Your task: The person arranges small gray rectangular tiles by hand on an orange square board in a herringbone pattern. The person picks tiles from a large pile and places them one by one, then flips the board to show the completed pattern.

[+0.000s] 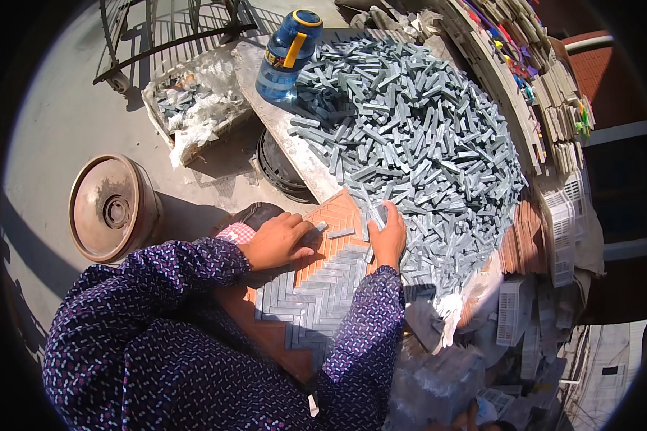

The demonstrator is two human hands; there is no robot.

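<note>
In front of me lies an orange grooved mould tray (266,336), partly filled with grey strip tiles (313,298) in a herringbone pattern. My left hand (277,242) is over the tray's left side, with thumb and fingers closed on a small grey strip tile (317,229). At the tray's right edge, beside the heap, my right hand (389,238) pinches grey strip tiles; how many is partly hidden by the fingers. Between the hands, one loose strip tile (341,233) rests across the orange grooves. Both forearms wear dark patterned sleeves.
A large heap of grey strip tiles (417,136) covers the table beyond and to the right. A blue bottle (287,61) stands at the table's far left corner. Left on the floor are a round rusty drum (108,208) and a crate with plastic (201,93). Stacked orange trays (525,241) stand right.
</note>
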